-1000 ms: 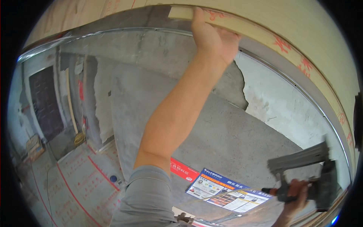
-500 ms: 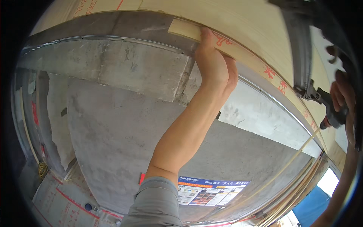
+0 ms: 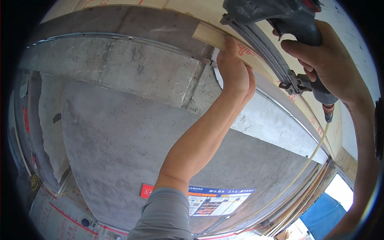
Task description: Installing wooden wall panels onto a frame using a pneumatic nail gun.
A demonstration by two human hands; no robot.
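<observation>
Overhead, my left hand (image 3: pixel 236 74) is pressed to a pale wooden strip (image 3: pixel 206 34) with red markings, its fingers curled on it just below the wood ceiling boarding (image 3: pixel 184 9). My right hand (image 3: pixel 328 64) grips the handle of a black pneumatic nail gun (image 3: pixel 260 42) at the upper right. The gun's long magazine lies across the view over the strip and partly hides it; whether the gun touches the wood I cannot tell. A pale yellow air hose (image 3: pixel 310 158) hangs from the gun's fitting. A metal channel (image 3: pixel 128 37) runs along the concrete beneath the boarding.
A grey concrete wall (image 3: pixel 112 136) fills the middle, with a printed poster (image 3: pixel 222 202) and red sign (image 3: pixel 146 190) low on it. Long timber strips (image 3: pixel 304 192) lean at the lower right beside a blue panel (image 3: pixel 320 222). A coiled cord (image 3: pixel 35 182) lies left, near covered flooring (image 3: pixel 56 224).
My right hand has raised the nail gun from low right to the ceiling, swinging it leftward toward the strip. My left hand stays on the strip. The view has tilted further upward.
</observation>
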